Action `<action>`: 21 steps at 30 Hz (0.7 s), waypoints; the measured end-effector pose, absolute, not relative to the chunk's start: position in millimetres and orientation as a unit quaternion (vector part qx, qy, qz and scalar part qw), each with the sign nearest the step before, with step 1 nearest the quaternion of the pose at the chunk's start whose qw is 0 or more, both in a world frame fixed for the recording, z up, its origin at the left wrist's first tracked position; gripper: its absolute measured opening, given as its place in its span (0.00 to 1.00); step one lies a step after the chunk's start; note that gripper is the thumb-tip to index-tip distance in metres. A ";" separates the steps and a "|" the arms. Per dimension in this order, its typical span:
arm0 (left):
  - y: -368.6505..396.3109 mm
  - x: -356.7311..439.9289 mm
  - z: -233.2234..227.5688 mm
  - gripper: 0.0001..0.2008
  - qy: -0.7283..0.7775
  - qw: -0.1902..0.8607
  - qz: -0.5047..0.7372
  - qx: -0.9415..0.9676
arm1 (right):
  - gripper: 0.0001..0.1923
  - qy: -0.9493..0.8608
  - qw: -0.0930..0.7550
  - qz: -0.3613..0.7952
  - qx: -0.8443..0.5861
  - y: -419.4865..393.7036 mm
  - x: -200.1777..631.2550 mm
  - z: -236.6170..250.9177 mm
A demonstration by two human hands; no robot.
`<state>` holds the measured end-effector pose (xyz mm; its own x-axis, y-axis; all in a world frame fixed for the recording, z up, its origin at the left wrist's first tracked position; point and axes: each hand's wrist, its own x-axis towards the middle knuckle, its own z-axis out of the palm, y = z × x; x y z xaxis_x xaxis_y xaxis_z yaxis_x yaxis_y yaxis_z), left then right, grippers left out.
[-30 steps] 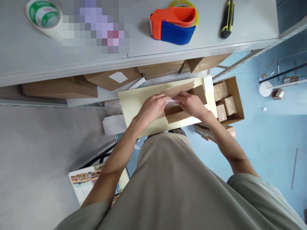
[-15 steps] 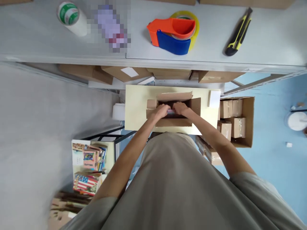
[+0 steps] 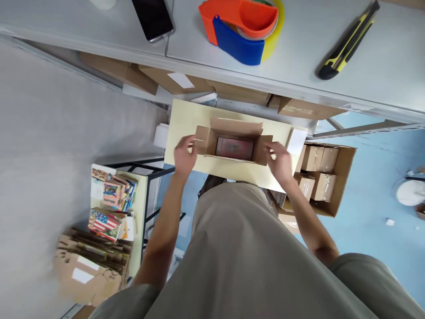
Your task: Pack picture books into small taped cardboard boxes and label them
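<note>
An open cardboard box (image 3: 236, 127) stands on the pale yellow board, its flaps spread out. A flat reddish item (image 3: 235, 148), perhaps a book or a packet, lies at the bottom of it. My left hand (image 3: 185, 155) is at the outer edge of the left flap (image 3: 202, 134), thumb and fingers curled round it. At the other end, my right hand (image 3: 280, 163) has its fingertips bent over the right flap (image 3: 264, 149). Slight blur hides how firmly either hand grips.
A tape dispenser (image 3: 241, 33), a phone (image 3: 152, 20) and a utility knife (image 3: 348, 42) lie on the grey shelf above. A large carton (image 3: 345, 179) of small boxes stands right. Books (image 3: 116, 190) and folded cardboard (image 3: 86, 274) are at lower left.
Both hands have come out of the box and moved apart to its two end flaps. The reddish item inside now shows uncovered. The whole view has tilted a little.
</note>
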<state>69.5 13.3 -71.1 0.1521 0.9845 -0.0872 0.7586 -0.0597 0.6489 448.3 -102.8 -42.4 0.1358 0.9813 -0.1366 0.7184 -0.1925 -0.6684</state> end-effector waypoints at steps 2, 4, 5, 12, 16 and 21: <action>16.5 44.8 -82.5 0.20 0.693 0.305 0.212 0.619 | 0.23 -0.513 0.262 0.270 -0.772 -121.7 478.4 -54.8; 24.3 34.8 -98.0 0.21 0.724 0.367 0.182 0.555 | 0.21 -0.458 0.251 0.316 -0.792 -129.7 494.5 -71.5; 28.7 34.4 -104.9 0.22 0.720 0.408 0.164 0.537 | 0.21 -0.439 0.248 0.349 -0.790 -130.2 496.9 -79.1; 38.4 48.4 -98.9 0.26 0.602 0.540 0.209 0.550 | 0.28 -0.459 0.309 0.438 -0.708 -113.4 457.0 -74.9; 25.3 65.9 -81.2 0.24 0.531 0.553 0.187 0.614 | 0.25 -0.486 0.305 0.409 -0.710 -105.1 431.8 -59.1; 22.8 83.5 -87.2 0.15 0.544 0.505 0.188 0.643 | 0.22 -0.515 0.246 0.388 -0.724 -95.2 412.8 -52.5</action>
<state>83.5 22.8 -87.2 0.3377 0.8895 -0.3078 0.5094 0.1022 0.8544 412.8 -95.2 -52.5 0.1685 0.9365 -0.3077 0.5549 -0.3481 -0.7556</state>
